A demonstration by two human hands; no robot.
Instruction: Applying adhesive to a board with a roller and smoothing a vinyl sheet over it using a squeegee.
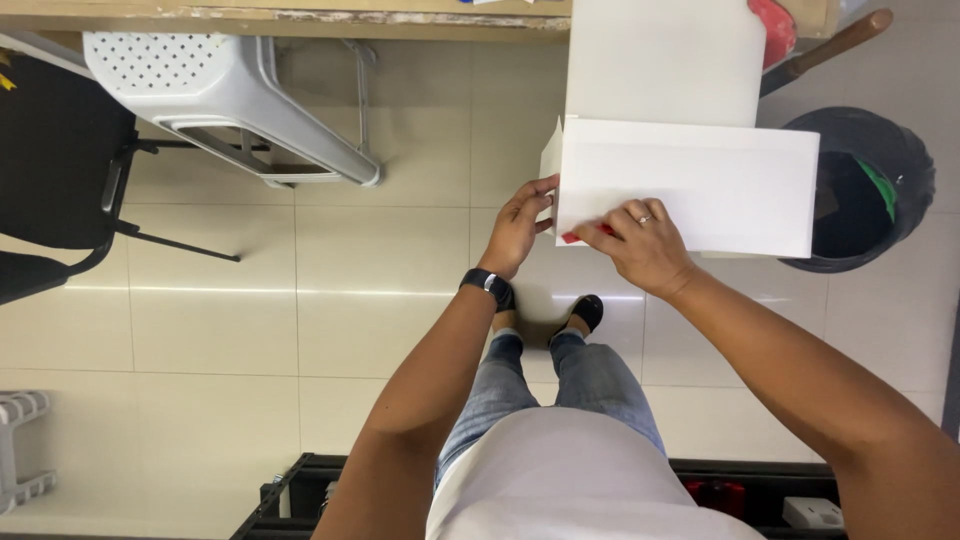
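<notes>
Your left hand (517, 228) pinched the left edge of the white cardboard box (690, 185), fingertips closed on a small folded side flap, while your right hand (645, 243) pressed down on the box's lower left corner, fingers gripping it over a small red object (575, 237) too hidden to identify. The box hung in mid-air in front of you, its tall rear panel standing upright. Left of the box stood a white plastic chair (215, 95); right of it, partly behind its corner, a black bin (880, 170); below it, the tiled floor (300, 330). The fold looked best served by keeping both edges aligned and pressing evenly along the crease.
</notes>
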